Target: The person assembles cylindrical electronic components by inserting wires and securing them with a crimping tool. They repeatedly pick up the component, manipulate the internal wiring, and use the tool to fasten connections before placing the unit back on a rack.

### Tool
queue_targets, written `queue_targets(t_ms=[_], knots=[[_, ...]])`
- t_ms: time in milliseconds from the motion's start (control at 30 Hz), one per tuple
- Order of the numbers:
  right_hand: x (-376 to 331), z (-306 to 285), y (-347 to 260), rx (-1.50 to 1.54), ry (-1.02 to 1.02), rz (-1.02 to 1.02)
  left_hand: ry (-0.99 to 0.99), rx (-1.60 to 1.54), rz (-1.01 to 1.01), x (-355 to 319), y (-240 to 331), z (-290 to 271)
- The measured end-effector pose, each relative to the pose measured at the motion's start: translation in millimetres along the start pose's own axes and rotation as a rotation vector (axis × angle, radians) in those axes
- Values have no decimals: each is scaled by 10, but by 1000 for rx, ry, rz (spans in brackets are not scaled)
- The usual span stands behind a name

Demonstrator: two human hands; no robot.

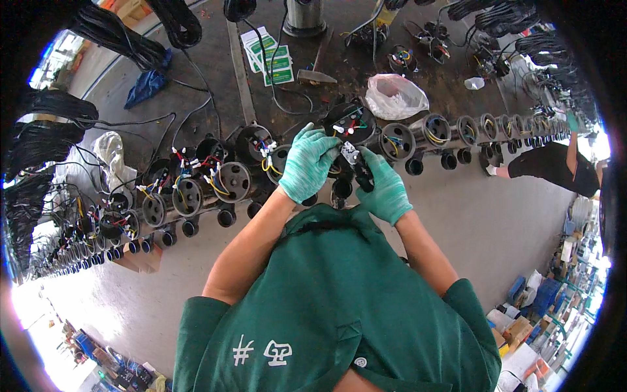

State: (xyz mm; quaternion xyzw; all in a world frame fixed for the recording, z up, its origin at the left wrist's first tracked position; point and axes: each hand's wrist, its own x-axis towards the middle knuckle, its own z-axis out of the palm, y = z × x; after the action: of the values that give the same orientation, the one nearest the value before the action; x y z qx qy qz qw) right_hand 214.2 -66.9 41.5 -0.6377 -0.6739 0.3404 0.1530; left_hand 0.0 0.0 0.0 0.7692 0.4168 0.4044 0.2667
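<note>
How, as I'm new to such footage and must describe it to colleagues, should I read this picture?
There is no robot: a person works by hand. The one picture comes from a wide camera on their head, looking down, so straight edges bend. The right gloved hand holds a dark part; the left gloved hand is at its pale end. What it is, I cannot tell. On the bench lie a hammer, leaflets, a plastic bag and black cables. Round parts with coloured wires line its near edge. Another person is at the far right.

Smooth grey floor (pixel 450 215) — pale glare (pixel 98 310) at left — beside a long, dark, worn workbench (pixel 454 85).
</note>
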Motion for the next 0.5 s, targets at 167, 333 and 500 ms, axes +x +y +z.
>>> queue_targets(t_ms=[167, 333, 500], knots=[[-108, -222, -216, -198, 39, -52, -54, -19, 0, -21, 44, -24], [-96, -166, -82, -189, 57, -104, -69, -1, 5, -3, 50, -15], [-74, -130, -70, -189, 84, -119, -72, 6, 2, 16, 77, -40]])
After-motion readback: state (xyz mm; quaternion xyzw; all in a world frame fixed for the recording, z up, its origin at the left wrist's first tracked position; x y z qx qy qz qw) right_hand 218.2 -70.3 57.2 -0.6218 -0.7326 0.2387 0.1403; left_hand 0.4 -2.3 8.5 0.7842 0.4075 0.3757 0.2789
